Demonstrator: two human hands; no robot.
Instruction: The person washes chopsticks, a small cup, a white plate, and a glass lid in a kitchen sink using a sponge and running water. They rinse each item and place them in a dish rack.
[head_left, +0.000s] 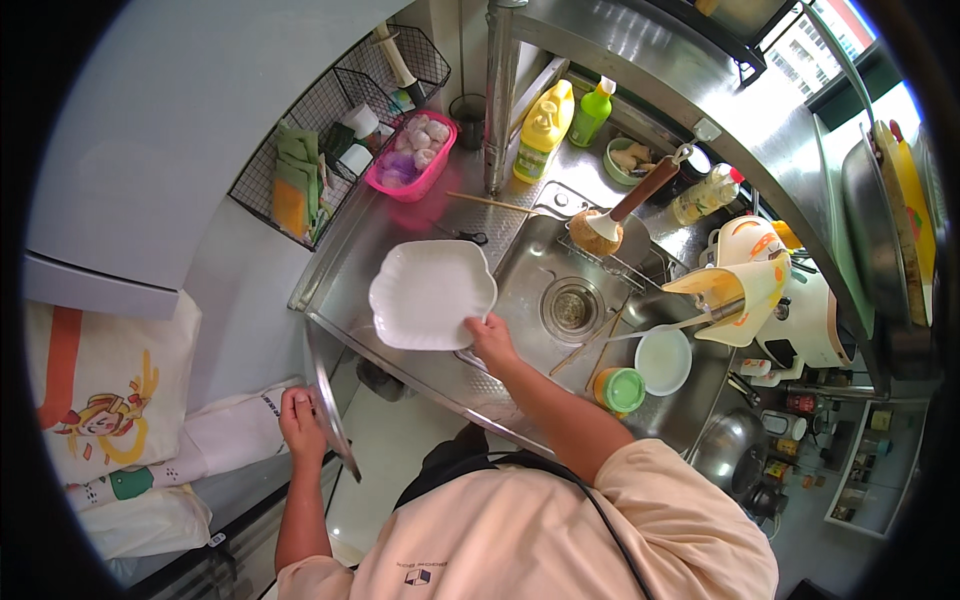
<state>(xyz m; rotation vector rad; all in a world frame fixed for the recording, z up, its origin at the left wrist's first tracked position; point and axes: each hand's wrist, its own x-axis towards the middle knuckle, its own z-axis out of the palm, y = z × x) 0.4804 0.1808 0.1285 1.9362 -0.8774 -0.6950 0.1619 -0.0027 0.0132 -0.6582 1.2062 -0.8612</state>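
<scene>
My right hand (491, 343) grips the lower right rim of a white scalloped dish (431, 294), held over the steel counter left of the sink. At the lower left, my left hand (304, 426) holds a round metal pot lid (330, 409), seen nearly edge-on; its fingers are partly hidden behind it. Right of the dish lies the sink drain (572, 309), with chopsticks (589, 341) in the basin. A white bowl (664, 361) and a green-lidded jar (621, 390) are at the basin's lower right.
A pink basket of garlic (421, 180) stands behind the dish, near a black wire rack (300, 120). Yellow (541, 139) and green bottles (591, 118) stand behind the sink. A long-handled brush (637, 196) hangs above the basin. Fabric bags (127, 382) are at the left.
</scene>
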